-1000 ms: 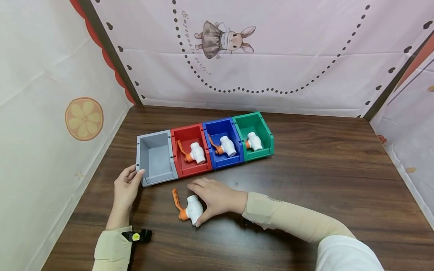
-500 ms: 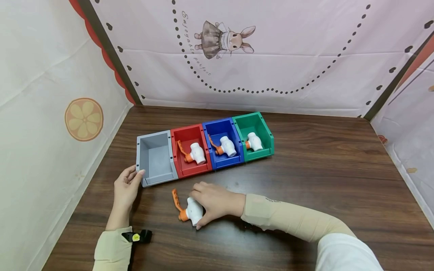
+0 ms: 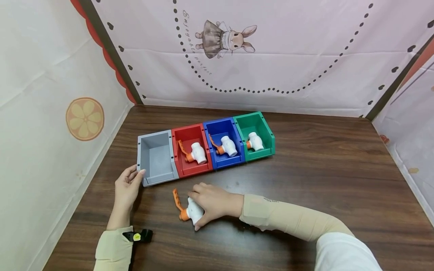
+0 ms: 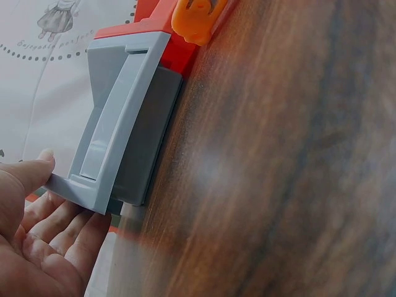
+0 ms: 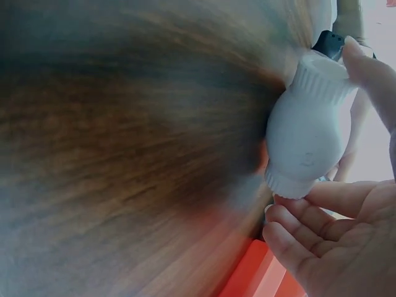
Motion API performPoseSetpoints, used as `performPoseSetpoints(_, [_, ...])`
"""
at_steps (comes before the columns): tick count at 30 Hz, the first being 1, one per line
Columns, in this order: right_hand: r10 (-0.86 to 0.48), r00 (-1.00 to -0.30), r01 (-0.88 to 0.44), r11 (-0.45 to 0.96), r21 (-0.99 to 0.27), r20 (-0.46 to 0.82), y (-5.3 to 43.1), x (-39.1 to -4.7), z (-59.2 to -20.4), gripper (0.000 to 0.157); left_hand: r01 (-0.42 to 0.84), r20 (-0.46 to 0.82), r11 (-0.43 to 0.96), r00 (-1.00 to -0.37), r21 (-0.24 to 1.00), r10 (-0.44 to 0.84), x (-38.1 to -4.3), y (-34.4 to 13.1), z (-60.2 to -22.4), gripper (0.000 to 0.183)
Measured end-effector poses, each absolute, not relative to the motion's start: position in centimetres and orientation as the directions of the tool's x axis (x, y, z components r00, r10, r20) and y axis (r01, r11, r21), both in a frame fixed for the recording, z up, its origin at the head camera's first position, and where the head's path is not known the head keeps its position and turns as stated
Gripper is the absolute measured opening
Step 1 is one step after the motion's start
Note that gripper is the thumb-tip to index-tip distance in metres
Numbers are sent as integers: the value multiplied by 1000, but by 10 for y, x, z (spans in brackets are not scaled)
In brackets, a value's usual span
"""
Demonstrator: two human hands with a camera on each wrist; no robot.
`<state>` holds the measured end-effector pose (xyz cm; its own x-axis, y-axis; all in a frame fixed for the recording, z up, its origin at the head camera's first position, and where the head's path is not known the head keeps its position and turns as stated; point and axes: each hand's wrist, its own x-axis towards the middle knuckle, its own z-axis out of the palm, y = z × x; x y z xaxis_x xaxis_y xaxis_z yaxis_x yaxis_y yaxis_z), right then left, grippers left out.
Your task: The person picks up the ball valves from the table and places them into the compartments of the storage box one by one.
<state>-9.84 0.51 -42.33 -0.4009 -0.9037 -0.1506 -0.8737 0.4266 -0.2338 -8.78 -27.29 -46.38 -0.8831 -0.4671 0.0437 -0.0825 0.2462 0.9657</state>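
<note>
My right hand (image 3: 215, 201) spans a white ball valve (image 3: 194, 211) with an orange lever handle, lying on the table before the bins. In the right wrist view the thumb is at one end of the valve's body (image 5: 307, 127) and fingertips touch the other end. My left hand (image 3: 127, 186) pinches the near left corner of the grey bin (image 3: 157, 160). The left wrist view has the thumb above that bin's rim (image 4: 117, 136) and the other fingers under it. Nothing lies inside the grey bin.
Joined to the grey bin run a red bin (image 3: 188, 132), a blue bin (image 3: 220, 124) and a green bin (image 3: 249, 119), each containing one similar valve. They stand on a dark wood table (image 3: 322, 169), with printed cloth walls (image 3: 288, 56) behind and at the sides.
My right hand has closed in on the valve, its fingers drawing inward to the upper end of the body. The valve, bins and left hand stay essentially in place.
</note>
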Motion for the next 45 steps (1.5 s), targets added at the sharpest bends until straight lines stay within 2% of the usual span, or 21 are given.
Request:
performPoseSetpoints(10, [-906,-394,-872,422,-248,-156,0,-96,-421,82,-94,40,260,-884,961,-466,-84,-273,-464,37])
performPoseSetpoints(25, [-913,-391,-873,408,-269,-115,3,-101,-423,77,-68,51,252,-898,965,-437,-83,-272,-463,37])
performPoseSetpoints(34, [-919,-381,-869,395,-297,-107,5,-106,-405,76,-64,46,238,-902,969,-428,-86,-274,-462,38])
performPoseSetpoints(45, [-919,-391,-882,389,-266,-49,5,-117,-381,73,-67,30,214,-907,975,-420,-83,-276,-461,40])
